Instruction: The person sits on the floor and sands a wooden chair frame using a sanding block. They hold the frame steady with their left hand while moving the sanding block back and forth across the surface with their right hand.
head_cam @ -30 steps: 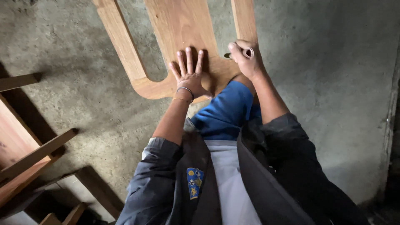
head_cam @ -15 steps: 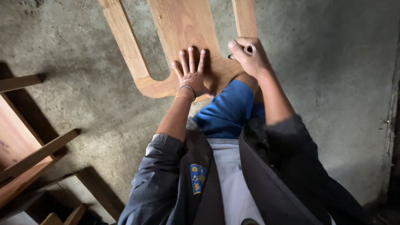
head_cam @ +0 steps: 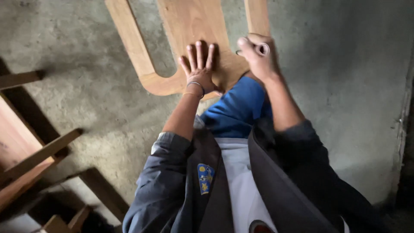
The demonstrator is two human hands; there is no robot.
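A flat wooden panel [head_cam: 189, 21] with long cut-out slots lies on the concrete floor [head_cam: 86, 103]. My left hand [head_cam: 199, 64] rests palm-down on its middle board near the rounded end, fingers spread, with bracelets on the wrist. My right hand [head_cam: 258, 60] is closed around a small tool with a round handle end [head_cam: 262, 49]. The tool's dark tip pokes out to the left, at the slot beside the right-hand strip of the panel. My knee in blue cloth [head_cam: 237, 108] sits at the panel's near edge, between my arms.
Wooden furniture frames and slats [head_cam: 26, 151] stand at the left, with more pieces at the lower left [head_cam: 64, 222]. A rough wall edge [head_cam: 405, 129] runs along the right. Bare concrete surrounds the panel.
My left hand has slid a little farther up the middle board. My right hand with the tool has risen slightly. The view has shifted a bit.
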